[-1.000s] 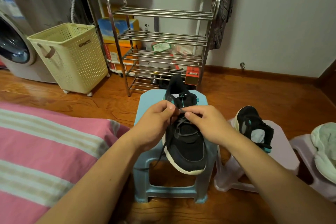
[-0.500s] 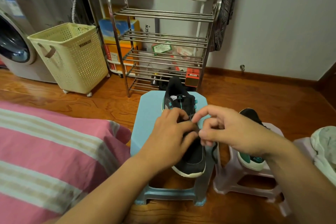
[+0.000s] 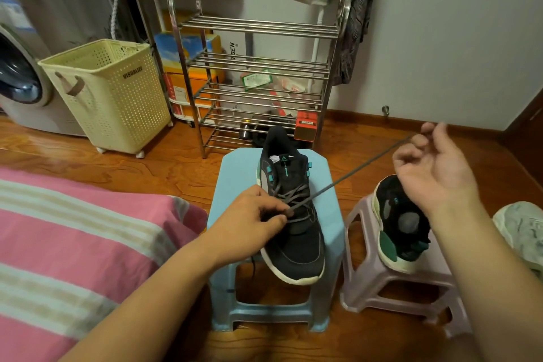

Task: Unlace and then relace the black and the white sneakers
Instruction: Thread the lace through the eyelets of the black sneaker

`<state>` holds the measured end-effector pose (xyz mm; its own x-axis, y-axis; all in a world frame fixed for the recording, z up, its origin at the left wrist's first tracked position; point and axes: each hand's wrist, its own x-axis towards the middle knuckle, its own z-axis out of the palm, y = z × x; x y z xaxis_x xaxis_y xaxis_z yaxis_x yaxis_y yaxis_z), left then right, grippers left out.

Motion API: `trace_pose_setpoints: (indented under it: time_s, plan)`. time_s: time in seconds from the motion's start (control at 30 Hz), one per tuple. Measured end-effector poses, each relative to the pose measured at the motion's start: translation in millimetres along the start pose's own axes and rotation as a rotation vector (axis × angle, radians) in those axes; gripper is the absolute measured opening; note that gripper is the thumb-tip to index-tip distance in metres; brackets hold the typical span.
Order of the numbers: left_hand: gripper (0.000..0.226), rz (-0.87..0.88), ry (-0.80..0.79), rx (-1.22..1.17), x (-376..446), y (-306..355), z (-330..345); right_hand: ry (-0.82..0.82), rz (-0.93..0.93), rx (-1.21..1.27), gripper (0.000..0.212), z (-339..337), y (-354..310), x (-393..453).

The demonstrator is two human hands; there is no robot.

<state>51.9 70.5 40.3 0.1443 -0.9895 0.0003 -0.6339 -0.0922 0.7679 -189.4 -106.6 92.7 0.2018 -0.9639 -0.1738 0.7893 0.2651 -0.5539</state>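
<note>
On the blue stool, toward its right edge: black sneaker [image 3: 289, 214], heel toward the shelf rack [image 3: 255, 73], toe hanging just over the near edge of the blue stool [image 3: 235, 173].
Left hand: left hand [image 3: 249, 226] rests on the sneaker's lacing, thumb and fingers pinching the grey lace [image 3: 346, 176] where the rows cross.
Right hand: right hand [image 3: 435, 167] is raised well off to the right, above the second black sneaker [image 3: 402, 223], fingers curled round the far end of the lace; motion blur hides the exact grip.
Lace: runs taut and straight from the crossing up to the right hand; several crossed rows sit threaded below the tongue.
Changed: half a second ago both hands were bunched together over the lacing; now the right one has swung out and drawn a long run of lace clear.
Meaning: this looks like one pass of lace being pulled through, though unlacing or relacing cannot be told apart.
Other pair: second black sneaker stands on the lilac stool [image 3: 367, 279]; a white sneaker [image 3: 520, 229] shows at the right border.
</note>
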Motion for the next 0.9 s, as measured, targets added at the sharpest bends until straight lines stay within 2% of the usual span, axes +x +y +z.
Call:
trace_pose_setpoints:
  time_s: [0.07, 0.13, 0.2, 0.27, 0.3, 0.4, 0.47, 0.53, 0.6, 0.63, 0.7, 0.77, 0.83, 0.9]
  plan:
    - [0.020, -0.017, 0.039, -0.032, -1, 4, -4, -0.033, -0.036, -0.273, 0.027, 8, 6, -7]
    - [0.022, -0.042, 0.170, -0.169, -5, 15, -10, -0.244, -0.015, -0.614, 0.031, 23, 21, -27]
    - [0.022, -0.098, 0.183, -0.515, -7, 29, -15, -0.469, -0.001, -1.084, 0.034, 35, 48, -51]
    - [0.034, -0.173, 0.066, -0.908, -10, 38, -18, -0.627, -0.157, -1.536, 0.037, 41, 83, -71]
    - [0.039, -0.204, 0.049, -1.012, -11, 40, -18, -0.694, -0.243, -1.679, 0.038, 41, 100, -79]
    - [0.032, -0.345, 0.216, -1.148, -12, 32, -21, -0.868, -0.288, -1.867, 0.042, 34, 122, -88]
    - [0.026, -0.485, 0.350, -1.261, -8, 22, -28, -1.034, -0.180, -1.929, 0.042, 30, 119, -90]
    - [0.026, -0.597, 0.383, -1.212, -3, 14, -38, -1.121, -0.001, -1.940, 0.042, 31, 112, -92]
    - [0.027, -0.621, 0.326, -0.943, 1, 12, -37, -1.074, 0.099, -1.896, 0.041, 35, 104, -93]
    - [0.027, -0.597, 0.294, -0.802, 2, 12, -34, -0.980, 0.078, -1.857, 0.040, 36, 101, -90]
    - [0.030, -0.501, 0.259, -0.594, 5, 13, -23, -0.720, -0.132, -1.760, 0.032, 37, 97, -75]
    - [0.033, -0.446, 0.180, -0.528, 6, 14, -13, -0.546, -0.400, -1.712, 0.019, 36, 96, -53]
    - [0.033, -0.422, 0.102, -0.533, 5, 12, -6, -0.529, -0.541, -1.736, 0.016, 34, 103, -37]
    - [0.030, -0.372, 0.169, -0.528, 7, 9, -4, -0.566, -0.613, -1.767, 0.017, 31, 114, -27]
